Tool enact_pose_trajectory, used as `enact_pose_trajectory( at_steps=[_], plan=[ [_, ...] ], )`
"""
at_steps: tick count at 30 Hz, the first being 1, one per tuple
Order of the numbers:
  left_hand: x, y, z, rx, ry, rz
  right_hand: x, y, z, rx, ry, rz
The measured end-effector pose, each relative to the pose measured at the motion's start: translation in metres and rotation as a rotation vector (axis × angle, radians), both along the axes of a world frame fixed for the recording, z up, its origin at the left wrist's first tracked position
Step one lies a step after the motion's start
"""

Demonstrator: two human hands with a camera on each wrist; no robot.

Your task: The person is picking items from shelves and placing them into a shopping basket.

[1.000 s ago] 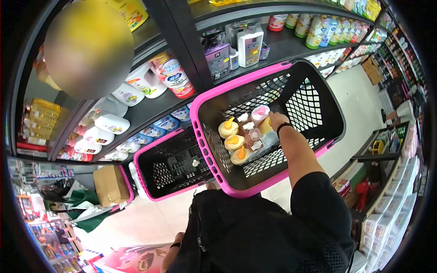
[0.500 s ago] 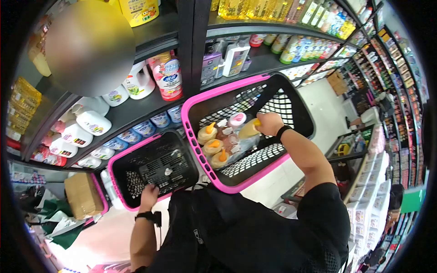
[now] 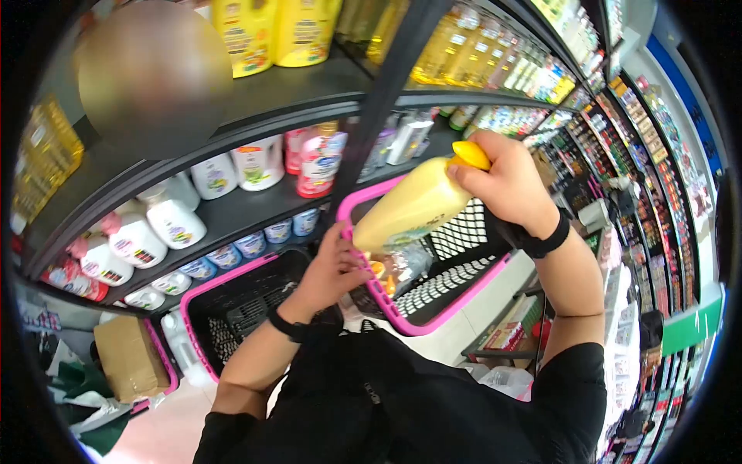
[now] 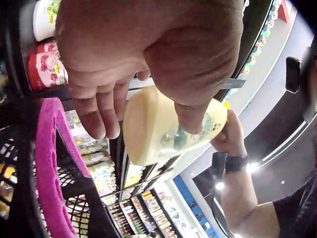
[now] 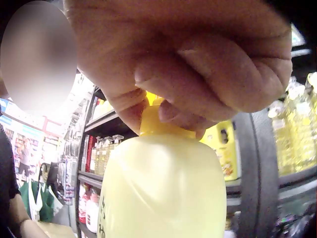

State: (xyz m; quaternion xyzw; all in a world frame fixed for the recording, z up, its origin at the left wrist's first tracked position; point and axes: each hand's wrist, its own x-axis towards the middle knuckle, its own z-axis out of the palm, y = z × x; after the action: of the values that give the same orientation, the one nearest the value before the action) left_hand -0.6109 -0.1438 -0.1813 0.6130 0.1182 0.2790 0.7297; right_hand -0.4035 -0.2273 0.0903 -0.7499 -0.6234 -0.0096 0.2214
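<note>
A pale yellow bottle with a yellow pump top is held tilted above the pink-rimmed black basket. My right hand grips it by the neck, fingers curled round the yellow collar in the right wrist view. At the bottle's lower end is my left hand, its fingers fairly straight and spread. In the left wrist view the left thumb overlaps the label side of the bottle. Inside the basket, orange-topped bottles and clear plastic show partly behind the rim.
A second black basket with a pink rim stands to the left, near a cardboard box. Dark shelves ahead carry white jugs, a pink bottle and yellow bottles. More stocked shelves line the right.
My right hand has lifted the yellow bottle up out of the basket and tilted it. My left hand has come up from over the left basket to the bottle's base.
</note>
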Motion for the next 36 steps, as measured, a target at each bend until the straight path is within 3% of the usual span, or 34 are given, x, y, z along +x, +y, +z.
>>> enact_pose_trajectory(
  at_steps=[2,5,8,10,13,14,17,19,24,28,31,36],
  plan=[
    [-0.005,0.003,-0.016,-0.020,-0.126,0.138,-0.026,0.021,-0.018,-0.052,0.105,0.050],
    [-0.042,0.030,-0.054,0.083,0.098,0.321,-0.069,0.058,-0.052,-0.060,0.042,0.157],
    [-0.087,0.052,-0.057,0.126,0.329,0.439,-0.103,0.103,-0.099,-0.042,-0.029,0.261],
    [-0.107,0.085,-0.089,0.269,0.292,0.548,-0.138,0.138,-0.133,-0.010,-0.102,0.330],
    [-0.121,0.121,-0.118,0.233,0.356,0.612,-0.157,0.175,-0.167,0.035,-0.111,0.361],
    [-0.127,0.128,-0.114,0.197,0.451,0.625,-0.162,0.186,-0.172,0.068,-0.089,0.376],
    [-0.134,0.155,-0.134,0.157,0.302,0.662,-0.174,0.214,-0.180,0.035,-0.090,0.297],
    [-0.135,0.164,-0.144,-0.014,0.311,0.597,-0.179,0.226,-0.188,0.059,-0.052,0.284],
    [-0.137,0.163,-0.112,-0.267,0.397,0.671,-0.178,0.254,-0.193,-0.015,-0.099,0.361],
    [-0.125,0.176,-0.134,-0.229,0.275,0.767,-0.191,0.267,-0.190,0.000,-0.041,0.307],
    [-0.120,0.184,-0.154,-0.098,0.340,0.841,-0.194,0.276,-0.195,0.114,-0.036,0.363],
    [-0.119,0.187,-0.149,-0.217,0.311,0.821,-0.190,0.292,-0.207,0.029,0.010,0.350]
  ],
)
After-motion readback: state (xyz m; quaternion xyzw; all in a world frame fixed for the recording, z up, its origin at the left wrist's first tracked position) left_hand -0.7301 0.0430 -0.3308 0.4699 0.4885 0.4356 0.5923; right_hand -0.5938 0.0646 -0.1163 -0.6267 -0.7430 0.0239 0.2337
